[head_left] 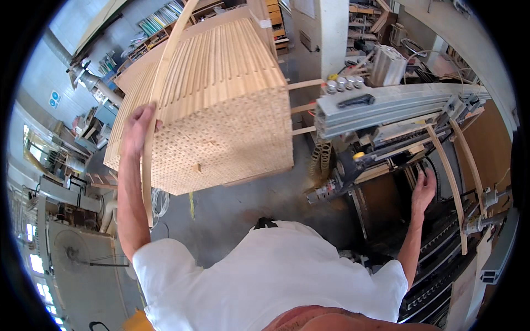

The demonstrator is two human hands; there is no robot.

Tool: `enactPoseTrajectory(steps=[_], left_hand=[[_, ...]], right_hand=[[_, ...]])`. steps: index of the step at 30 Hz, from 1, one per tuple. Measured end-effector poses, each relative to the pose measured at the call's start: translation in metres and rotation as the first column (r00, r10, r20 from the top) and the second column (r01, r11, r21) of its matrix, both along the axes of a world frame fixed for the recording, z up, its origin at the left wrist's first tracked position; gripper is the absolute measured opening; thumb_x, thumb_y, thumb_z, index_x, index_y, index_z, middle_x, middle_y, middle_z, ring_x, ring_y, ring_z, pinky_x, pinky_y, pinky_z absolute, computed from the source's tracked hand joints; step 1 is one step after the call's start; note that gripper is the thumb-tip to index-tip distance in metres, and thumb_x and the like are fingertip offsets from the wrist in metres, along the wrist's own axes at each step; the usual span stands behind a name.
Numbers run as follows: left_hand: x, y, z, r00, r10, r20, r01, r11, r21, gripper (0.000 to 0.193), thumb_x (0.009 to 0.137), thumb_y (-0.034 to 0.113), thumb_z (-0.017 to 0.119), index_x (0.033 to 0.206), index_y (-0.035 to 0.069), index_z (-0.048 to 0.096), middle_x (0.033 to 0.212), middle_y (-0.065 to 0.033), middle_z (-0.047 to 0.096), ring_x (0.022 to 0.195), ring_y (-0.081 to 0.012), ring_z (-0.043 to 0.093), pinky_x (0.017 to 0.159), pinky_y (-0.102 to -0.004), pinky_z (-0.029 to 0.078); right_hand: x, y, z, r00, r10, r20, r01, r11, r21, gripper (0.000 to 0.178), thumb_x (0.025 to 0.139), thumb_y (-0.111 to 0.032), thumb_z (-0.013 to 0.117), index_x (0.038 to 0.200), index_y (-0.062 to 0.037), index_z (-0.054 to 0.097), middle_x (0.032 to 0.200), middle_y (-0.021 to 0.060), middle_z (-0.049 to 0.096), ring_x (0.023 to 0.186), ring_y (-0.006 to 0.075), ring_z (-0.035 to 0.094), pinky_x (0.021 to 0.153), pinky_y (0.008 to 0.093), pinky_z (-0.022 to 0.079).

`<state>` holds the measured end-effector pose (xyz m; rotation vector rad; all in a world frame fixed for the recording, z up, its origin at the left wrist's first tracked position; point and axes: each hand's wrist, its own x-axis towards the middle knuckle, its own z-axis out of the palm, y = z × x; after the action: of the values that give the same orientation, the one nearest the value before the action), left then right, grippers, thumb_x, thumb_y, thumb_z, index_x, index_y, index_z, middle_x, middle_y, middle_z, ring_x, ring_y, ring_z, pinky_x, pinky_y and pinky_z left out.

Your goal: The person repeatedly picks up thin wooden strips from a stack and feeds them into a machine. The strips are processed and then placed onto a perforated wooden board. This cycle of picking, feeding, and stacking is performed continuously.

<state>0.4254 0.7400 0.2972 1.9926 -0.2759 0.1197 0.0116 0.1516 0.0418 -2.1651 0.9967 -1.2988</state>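
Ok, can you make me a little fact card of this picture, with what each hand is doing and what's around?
Left hand: gripping a long wooden strip
Right hand: raised beside the machine; can't tell if it holds anything
Big pile: a block of pale wooden strips, many ends facing the person
Machine: at right, with a long grey metal beam
More wood: two separate strips at the machine's right
Clothes: white shirt

The gray floor [221,209] has a loop of white cord [160,203] on it, by the near left corner of the big wood stack [226,140]. Behind the stack, a brown shelf [157,39] holds thin green and white folders [160,20]. Right of it, two long strips [446,179] lie across a machine [392,110].
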Motion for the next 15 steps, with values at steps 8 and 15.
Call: enactPoseTrajectory(steps=[8, 15], left_hand=[[0.271, 0.066, -0.013, 0.965, 0.193, 0.179, -0.262, 0.766, 0.587, 0.062, 0.075, 0.046, 0.065, 0.099, -0.011, 0.069, 0.09, -0.0269, 0.07, 0.084, -0.0331, 0.071, 0.077, -0.0395, 0.054], [0.391, 0.046, -0.053, 0.949, 0.125, 0.288, -0.295, 0.67, 0.681, 0.057, 0.074, 0.042, 0.061, 0.091, -0.012, 0.069, 0.086, -0.0293, 0.069, 0.085, -0.039, 0.07, 0.077, -0.0419, 0.055]], right_hand=[[0.085, 0.142, -0.105, 0.991, 0.131, 0.003, -0.121, 0.909, 0.399, 0.034, 0.094, -0.018, 0.065, 0.117, 0.0075, 0.061, 0.107, 0.0188, 0.067, 0.095, 0.0266, 0.064, 0.086, 0.035, 0.05], [0.07, 0.259, -0.14, 0.965, 0.014, -0.263, 0.078, 0.938, 0.338, 0.035, 0.091, -0.022, 0.064, 0.112, 0.0049, 0.065, 0.089, 0.0133, 0.07, 0.083, 0.0203, 0.066, 0.077, 0.0318, 0.051]])
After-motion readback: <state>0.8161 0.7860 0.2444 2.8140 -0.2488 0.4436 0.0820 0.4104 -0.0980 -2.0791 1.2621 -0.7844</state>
